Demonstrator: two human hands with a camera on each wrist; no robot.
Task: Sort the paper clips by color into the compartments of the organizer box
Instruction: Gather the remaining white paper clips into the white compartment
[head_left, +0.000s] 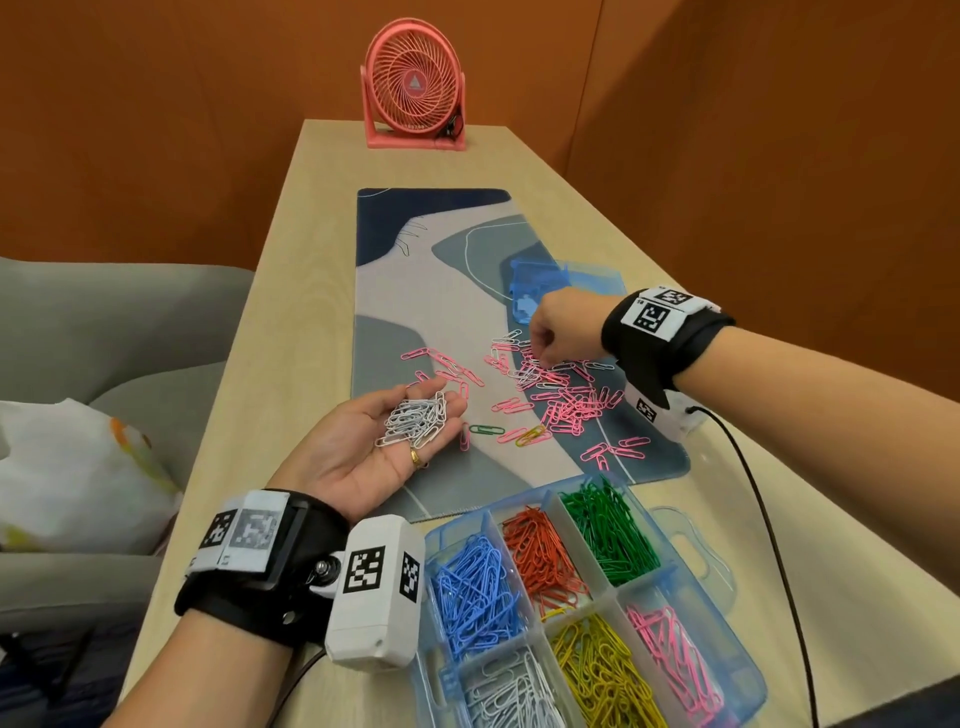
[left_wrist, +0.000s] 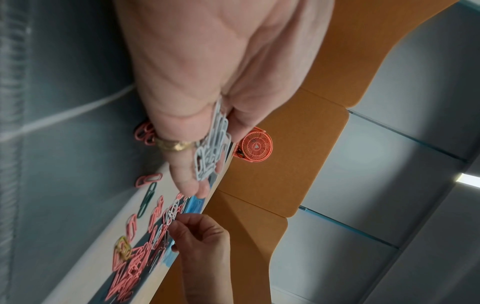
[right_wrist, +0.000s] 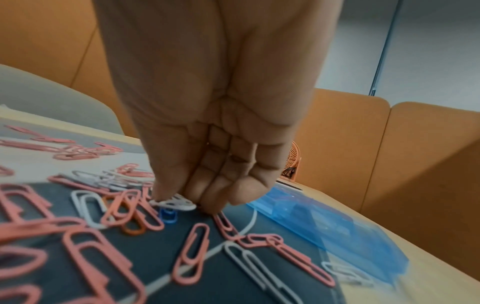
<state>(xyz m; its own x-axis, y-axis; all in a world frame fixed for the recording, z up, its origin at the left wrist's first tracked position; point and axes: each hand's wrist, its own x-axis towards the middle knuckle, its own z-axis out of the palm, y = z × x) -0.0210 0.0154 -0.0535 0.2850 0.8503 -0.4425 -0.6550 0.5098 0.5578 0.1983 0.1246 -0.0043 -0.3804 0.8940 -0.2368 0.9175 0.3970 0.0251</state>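
Sorting whites: the organizer box (head_left: 691, 525) sat nearest the person, the left hand (head_left: 363, 447) lay flat-fingered, cupping white clips (head_left: 415, 418), and the right hand (right_wrist: 207, 144) pinched one white clip (right_wrist: 174, 202). Best lifted straight up, clear of the pink clips (right_wrist: 192, 246) beside the pinch.

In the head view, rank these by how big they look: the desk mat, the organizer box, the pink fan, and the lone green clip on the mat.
1. Desk mat, largest by far.
2. Organizer box, but it sits nearest the camera and is cut off by the frame edge, so its look is inflated.
3. Pink fan, farthest away, so it looks smaller than it may be.
4. Green clip, smallest.
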